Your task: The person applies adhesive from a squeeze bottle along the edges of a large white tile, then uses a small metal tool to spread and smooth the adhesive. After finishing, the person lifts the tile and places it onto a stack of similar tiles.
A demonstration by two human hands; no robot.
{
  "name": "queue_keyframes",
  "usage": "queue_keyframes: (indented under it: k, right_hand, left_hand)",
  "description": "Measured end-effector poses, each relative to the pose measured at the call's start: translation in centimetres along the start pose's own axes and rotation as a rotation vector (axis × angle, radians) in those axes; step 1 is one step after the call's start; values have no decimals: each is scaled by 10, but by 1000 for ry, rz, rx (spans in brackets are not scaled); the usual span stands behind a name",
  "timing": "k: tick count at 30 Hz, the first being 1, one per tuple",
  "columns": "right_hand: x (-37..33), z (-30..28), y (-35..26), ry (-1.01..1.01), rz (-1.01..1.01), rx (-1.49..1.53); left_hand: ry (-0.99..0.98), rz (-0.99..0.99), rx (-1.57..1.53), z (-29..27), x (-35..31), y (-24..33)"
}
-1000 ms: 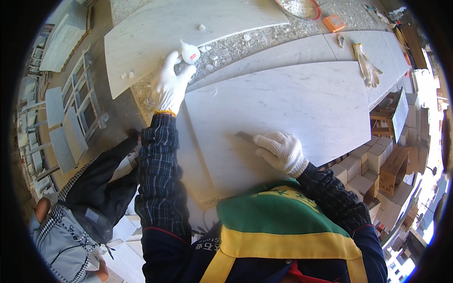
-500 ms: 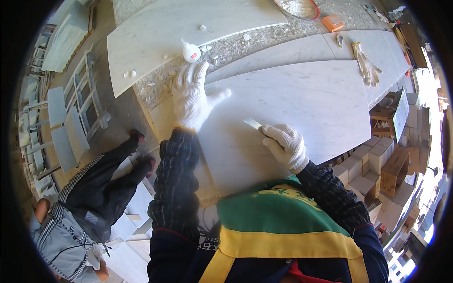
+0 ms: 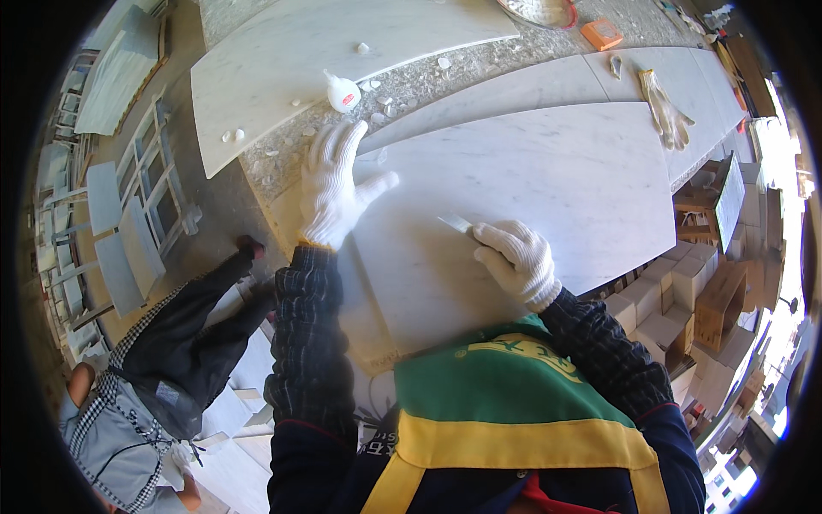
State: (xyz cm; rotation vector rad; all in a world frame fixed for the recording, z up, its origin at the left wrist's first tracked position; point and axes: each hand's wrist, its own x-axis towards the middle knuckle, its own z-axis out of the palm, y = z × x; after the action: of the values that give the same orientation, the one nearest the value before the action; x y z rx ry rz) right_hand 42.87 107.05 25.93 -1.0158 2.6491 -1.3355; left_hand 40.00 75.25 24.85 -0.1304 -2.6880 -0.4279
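A pale grey-white stone slab with faint veins lies in front of me on the workbench. My left hand, in a white knitted glove, has its fingers spread near the slab's left end; whether it touches the slab I cannot tell. My right hand, also gloved, is wrapped round the handle of a small flat-bladed scraper, its blade pointing left over the slab's surface. Just beyond my left fingertips stands a small white squeeze bottle with a red mark.
A second slab lies at the far left, with white crumbs scattered along the bench. Farther right are a spare glove, an orange block and a red-rimmed bowl. Cardboard boxes stack below right. Another person is at lower left.
My left hand has shifted slightly left and toward me, away from the bottle. My right hand with the scraper has barely moved.
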Motion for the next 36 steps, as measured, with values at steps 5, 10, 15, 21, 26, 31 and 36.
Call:
queue_keyframes:
  k: [5,10,15,21,26,31,36]
  right_hand:
    - [1,0,1,-11,12,-5]
    - [-1,0,1,-12,12,-7]
    - [-1,-1,-3,115,29,53]
    - [-5,-1,6,256,118,62]
    - [-5,-16,38,528,366,178]
    - [2,-40,56,643,566,284]
    - [-8,-44,45,596,607,304]
  left_hand:
    - [-38,-93,-103,5,16,-11]
    - [-78,-187,154,2,-12,26]
    - [-150,-227,288,8,-24,77]
    - [-97,-46,10,20,-2,88]
    - [-204,146,-237,19,-17,107]
    - [-306,222,-118,35,-11,107]
    - [7,-432,451,7,-7,16]
